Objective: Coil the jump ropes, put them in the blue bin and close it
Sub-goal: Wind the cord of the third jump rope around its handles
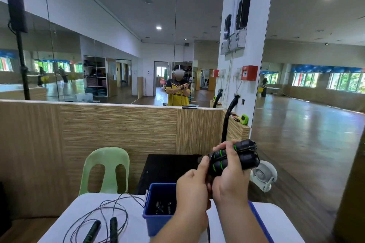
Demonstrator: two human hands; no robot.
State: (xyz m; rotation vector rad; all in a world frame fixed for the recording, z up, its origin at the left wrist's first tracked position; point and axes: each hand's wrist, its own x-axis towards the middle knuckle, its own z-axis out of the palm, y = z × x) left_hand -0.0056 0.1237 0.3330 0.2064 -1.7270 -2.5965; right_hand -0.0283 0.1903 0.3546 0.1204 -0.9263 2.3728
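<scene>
A mirror point(98, 45) fills the upper wall, and below it runs a wood-panelled partition point(98, 128). In the glass a person stands in a yellow and black shirt with both hands raised at the chest. The white surface point(280, 221) spreads across the bottom of the view. A pale green plastic chair point(106, 163) stands behind it and a black cabinet point(167, 169) is just to the right of the chair. A white fan point(263, 175) sits on the wooden floor further right.

The blue bin point(156, 225) stands open on the surface, partly hidden by the left forearm. A few dark items lie in its bottom, too dim to tell apart.

Both hands are raised above and to the right of the bin. The right hand point(231, 173) is clenched around a jump rope point(237, 158), gripping its two black, green-banded handles side by side. The left hand point(192, 193) pinches the near end of the same bundle, thumb pressed up against it. A dark length of cord hangs down between the forearms.

A second jump rope point(113, 229) lies uncoiled on the surface left of the bin. Its thin cord sprawls in loose loops and its two black handles lie close together near the front edge.
</scene>
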